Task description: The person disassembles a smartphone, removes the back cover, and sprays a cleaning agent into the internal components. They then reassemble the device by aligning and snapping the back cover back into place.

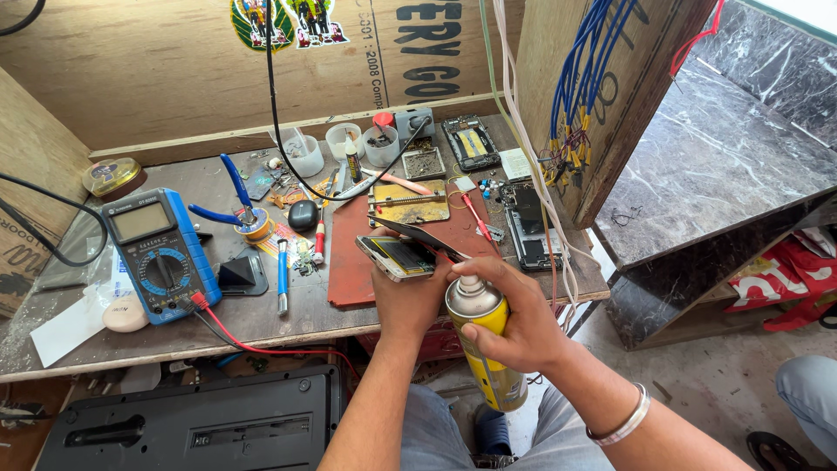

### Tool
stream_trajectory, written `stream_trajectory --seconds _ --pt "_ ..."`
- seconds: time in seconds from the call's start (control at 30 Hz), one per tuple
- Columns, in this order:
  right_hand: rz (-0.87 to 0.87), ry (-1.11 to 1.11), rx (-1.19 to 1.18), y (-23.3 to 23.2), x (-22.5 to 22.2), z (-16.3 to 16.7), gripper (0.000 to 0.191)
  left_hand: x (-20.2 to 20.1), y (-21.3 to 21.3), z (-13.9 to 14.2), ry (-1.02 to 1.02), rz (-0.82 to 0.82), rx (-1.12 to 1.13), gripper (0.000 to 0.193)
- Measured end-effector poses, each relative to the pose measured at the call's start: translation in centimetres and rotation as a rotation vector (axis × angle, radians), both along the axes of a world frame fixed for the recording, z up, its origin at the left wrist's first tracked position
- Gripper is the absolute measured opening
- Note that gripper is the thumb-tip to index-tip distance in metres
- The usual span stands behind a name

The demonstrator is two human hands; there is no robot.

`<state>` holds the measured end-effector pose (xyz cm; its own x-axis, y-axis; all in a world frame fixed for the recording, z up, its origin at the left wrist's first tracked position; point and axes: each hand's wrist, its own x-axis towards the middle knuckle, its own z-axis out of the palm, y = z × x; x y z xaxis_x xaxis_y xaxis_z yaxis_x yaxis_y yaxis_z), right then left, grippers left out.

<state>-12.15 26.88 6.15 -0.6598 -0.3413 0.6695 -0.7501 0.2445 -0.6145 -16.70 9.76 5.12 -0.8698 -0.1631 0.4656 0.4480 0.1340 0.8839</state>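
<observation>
My left hand [408,301] holds an opened phone [397,255] over the front of a red work mat [353,270], its screen panel [417,234] lifted away from the body. My right hand [514,318] grips a yellow spray can [485,344] with a silver top, the nozzle close to the phone's right end and my index finger on top of it. A metal bangle sits on my right wrist.
A blue multimeter [159,253] with a red lead lies at the left, next to blue pliers [234,199] and a solder roll. Dismantled phones [527,227], small cups [343,139] and tools crowd the bench. A black case [192,427] sits below. Another person's knee [809,392] shows at right.
</observation>
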Motion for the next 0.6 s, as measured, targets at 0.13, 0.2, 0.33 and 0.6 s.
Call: stream_trajectory --seconds 0.13,0.2,0.33,0.6 --pt "0.023 -0.007 -0.06 0.5 0.7 -0.5 0.061 -0.1 0.2 0.0 0.02 -0.016 0.063 0.046" --pt "0.034 0.03 -0.104 1.1 1.0 -0.8 0.063 -0.3 0.1 -0.1 0.08 0.077 -0.09 0.044" --pt "0.108 0.063 -0.231 2.8 1.8 -0.6 0.073 -0.4 0.0 -0.7 0.063 -0.013 0.109 0.047" --pt "0.122 0.032 -0.458 8.5 3.2 7.7 0.099 -0.8 0.5 -1.5 -0.043 0.131 -0.094 0.049"
